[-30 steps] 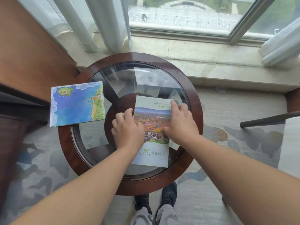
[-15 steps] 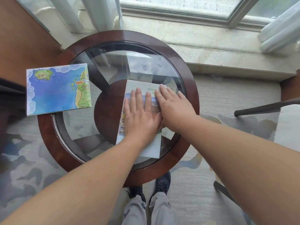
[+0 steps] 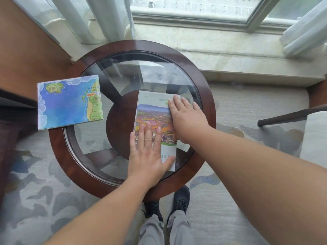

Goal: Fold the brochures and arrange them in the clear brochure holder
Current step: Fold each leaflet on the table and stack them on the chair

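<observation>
A round table (image 3: pixel 208 106) with a dark wooden rim and a glass top is seen from above, set before a window (image 3: pixel 194 7) with pale curtains (image 3: pixel 106 16). A patterned grey and blue carpet (image 3: pixel 35 200) is spread beneath it.

A folded brochure (image 3: pixel 152 112), printed with a colourful landscape photograph and green lettering, is laid flat on the glass, slightly right of the table's centre, its long side running from near to far. The left hand (image 3: pixel 147 156) is pressed palm-down on the near part of the brochure, the fingers held straight and slightly spread, the thumb stretched out to the right over the white lower band. The right hand (image 3: pixel 187 117) is laid flat on the far right part of the brochure, its fingers extended and slightly apart, their tips at the far right corner. The two hands are close together, almost touching. Nothing is pinched or gripped by either hand.

A second brochure (image 3: pixel 69 101), showing a blue sea map with green islands, is placed on the left edge of the table, partly overhanging the rim, well apart from both hands.

At the near edge, grey trousers (image 3: pixel 166 230) and black shoes (image 3: pixel 180 197) are visible below the table. A dark chair arm (image 3: pixel 290 115) is seen at the right.
</observation>
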The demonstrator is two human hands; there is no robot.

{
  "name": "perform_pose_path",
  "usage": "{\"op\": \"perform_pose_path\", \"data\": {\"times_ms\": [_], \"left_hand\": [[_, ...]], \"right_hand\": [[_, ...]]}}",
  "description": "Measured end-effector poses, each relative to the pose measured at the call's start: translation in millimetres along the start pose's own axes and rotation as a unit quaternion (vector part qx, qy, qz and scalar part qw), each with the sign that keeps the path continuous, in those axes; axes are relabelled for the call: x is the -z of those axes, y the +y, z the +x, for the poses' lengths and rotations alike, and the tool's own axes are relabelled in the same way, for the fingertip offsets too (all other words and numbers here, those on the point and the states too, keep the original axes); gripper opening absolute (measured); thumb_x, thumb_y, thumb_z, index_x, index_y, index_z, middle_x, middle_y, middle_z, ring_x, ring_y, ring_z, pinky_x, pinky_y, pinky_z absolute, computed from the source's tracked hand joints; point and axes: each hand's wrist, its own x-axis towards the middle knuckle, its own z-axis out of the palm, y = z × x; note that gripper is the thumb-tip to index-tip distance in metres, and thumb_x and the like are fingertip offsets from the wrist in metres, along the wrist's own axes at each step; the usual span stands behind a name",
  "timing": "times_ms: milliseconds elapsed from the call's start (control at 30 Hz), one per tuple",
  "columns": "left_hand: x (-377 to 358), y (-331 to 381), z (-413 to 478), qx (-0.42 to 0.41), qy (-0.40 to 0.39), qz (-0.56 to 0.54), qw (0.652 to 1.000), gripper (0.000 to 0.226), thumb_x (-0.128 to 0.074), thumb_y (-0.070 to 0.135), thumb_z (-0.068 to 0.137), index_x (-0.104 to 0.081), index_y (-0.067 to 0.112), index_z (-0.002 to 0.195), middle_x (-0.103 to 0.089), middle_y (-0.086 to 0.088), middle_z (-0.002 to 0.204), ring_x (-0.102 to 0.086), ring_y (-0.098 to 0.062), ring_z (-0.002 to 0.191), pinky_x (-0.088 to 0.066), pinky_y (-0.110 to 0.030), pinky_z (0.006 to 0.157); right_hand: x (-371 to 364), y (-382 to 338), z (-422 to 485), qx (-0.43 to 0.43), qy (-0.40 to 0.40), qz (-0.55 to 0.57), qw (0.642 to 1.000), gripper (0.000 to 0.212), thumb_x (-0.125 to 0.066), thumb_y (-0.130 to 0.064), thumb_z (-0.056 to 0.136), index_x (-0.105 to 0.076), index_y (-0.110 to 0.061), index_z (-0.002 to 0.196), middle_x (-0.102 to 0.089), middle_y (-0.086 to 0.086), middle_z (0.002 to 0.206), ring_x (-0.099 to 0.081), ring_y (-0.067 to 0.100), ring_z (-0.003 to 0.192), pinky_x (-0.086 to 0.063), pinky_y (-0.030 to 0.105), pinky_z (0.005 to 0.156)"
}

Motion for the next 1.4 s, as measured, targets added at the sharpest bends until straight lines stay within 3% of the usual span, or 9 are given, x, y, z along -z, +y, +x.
{"op": "perform_pose_path", "data": {"times_ms": [67,133,267,433,600,800,1000,1400], "left_hand": [[1,-1,-2,0.006,-0.016,0.016,1.000,0.091,0.000,0.074,0.083,0.024,0.015,0.148,0.018,-0.020,0.159,0.020,-0.035,0.147,0.004,-0.059,0.117],[11,0,1,0.014,-0.038,0.020,0.999,0.092,-0.006,0.074,0.085,0.026,0.016,0.149,0.021,-0.018,0.160,0.022,-0.034,0.147,0.007,-0.057,0.117],[62,9,5,-0.006,-0.039,-0.048,0.998,0.080,-0.039,0.061,0.091,-0.009,0.022,0.155,-0.005,-0.012,0.164,0.001,-0.030,0.150,-0.003,-0.052,0.120],[148,52,8,-0.100,0.017,-0.123,0.987,0.069,-0.044,0.045,0.093,-0.021,0.020,0.153,-0.025,-0.010,0.158,-0.015,-0.028,0.147,-0.013,-0.045,0.119],[214,127,-4,-0.195,0.066,-0.124,0.971,0.067,-0.050,0.037,0.090,-0.029,0.016,0.150,-0.036,-0.011,0.148,-0.028,-0.028,0.140,-0.023,-0.043,0.113],[250,225,-48,-0.310,0.095,-0.128,0.937,0.065,-0.051,0.036,0.091,-0.032,0.014,0.149,-0.045,-0.009,0.141,-0.036,-0.024,0.134,-0.028,-0.040,0.110],[253,322,-107,-0.381,0.074,-0.112,0.915,0.063,-0.050,0.036,0.092,-0.032,0.015,0.149,-0.045,-0.009,0.144,-0.038,-0.025,0.135,-0.032,-0.039,0.110],[219,531,-229,-0.492,0.020,-0.068,0.868,0.062,-0.050,0.036,0.093,-0.030,0.019,0.149,-0.043,-0.009,0.145,-0.039,-0.028,0.133,-0.031,-0.039,0.108]], "right_hand": [[0,0,-5,-0.006,0.003,0.011,1.000,0.092,-0.060,-0.029,0.093,0.005,-0.018,0.156,0.011,0.002,0.164,0.005,0.022,0.151,-0.003,0.042,0.122],[2,-2,-16,0.002,0.018,0.033,0.999,0.091,-0.058,-0.039,0.092,0.002,-0.017,0.157,0.006,0.003,0.165,0.001,0.022,0.151,-0.008,0.040,0.122],[16,-2,-61,-0.021,0.078,0.136,0.987,0.081,-0.052,-0.045,0.089,-0.015,-0.018,0.155,-0.014,0.004,0.163,-0.014,0.020,0.149,-0.022,0.039,0.118],[49,32,-143,-0.131,0.129,0.247,0.951,0.056,-0.050,-0.044,0.089,-0.042,-0.017,0.137,-0.046,0.004,0.140,-0.040,0.026,0.132,-0.040,0.045,0.104],[69,82,-242,-0.251,0.173,0.274,0.912,0.053,-0.049,-0.042,0.091,-0.044,-0.020,0.138,-0.046,0.005,0.141,-0.044,0.027,0.128,-0.042,0.043,0.098],[74,137,-342,-0.337,0.223,0.281,0.871,0.049,-0.048,-0.039,0.090,-0.047,-0.020,0.135,-0.049,0.006,0.137,-0.051,0.026,0.120,-0.046,0.041,0.093],[31,183,-443,-0.397,0.255,0.304,0.828,0.049,-0.047,-0.040,0.091,-0.047,-0.020,0.136,-0.047,0.006,0.138,-0.051,0.028,0.118,-0.042,0.038,0.083],[-78,285,-626,-0.503,0.275,0.349,0.741,0.048,-0.049,-0.040,0.089,-0.050,-0.022,0.134,-0.050,0.006,0.136,-0.050,0.028,0.122,-0.046,0.040,0.093]]}}
